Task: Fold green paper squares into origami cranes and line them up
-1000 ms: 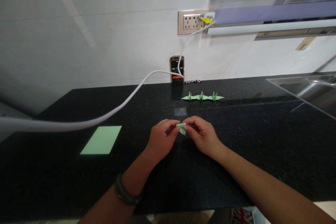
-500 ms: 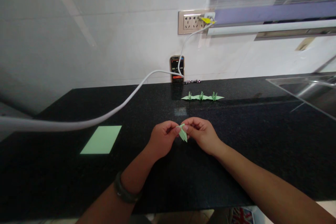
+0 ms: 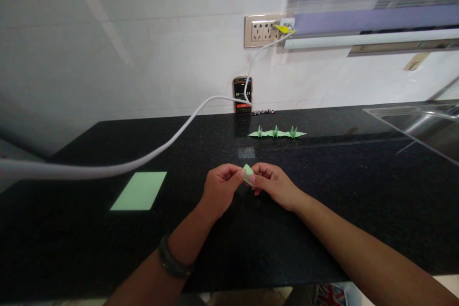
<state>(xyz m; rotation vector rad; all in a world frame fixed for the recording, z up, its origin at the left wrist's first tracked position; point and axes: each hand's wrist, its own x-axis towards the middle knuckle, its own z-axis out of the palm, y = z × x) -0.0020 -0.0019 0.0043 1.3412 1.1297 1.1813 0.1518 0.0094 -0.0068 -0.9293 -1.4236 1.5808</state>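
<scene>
A small folded piece of light green paper (image 3: 248, 172) is pinched between my two hands, above the black countertop (image 3: 272, 244). My left hand (image 3: 221, 189) grips its left side between thumb and fingers. On the other side, my right hand (image 3: 274, 185) holds it with the thumb on top, and the fingers curl behind it. Part of the paper is hidden by the thumbs. Beyond the hands, three folded green paper cranes (image 3: 276, 132) stand in a row with their wings touching. To the left lies a stack or sheet of flat green paper (image 3: 139, 191).
A phone (image 3: 243, 95) showing a timer leans on the wall, beside a beaded string (image 3: 263, 112). A white cable (image 3: 172, 141) runs from the wall socket (image 3: 263, 31) past the phone and across the left foreground. A sink (image 3: 426, 124) is set in at the right.
The folded paper has been turned in my fingers, so its pointed lower end no longer hangs down between the hands. My right thumb has shifted slightly lower on it.
</scene>
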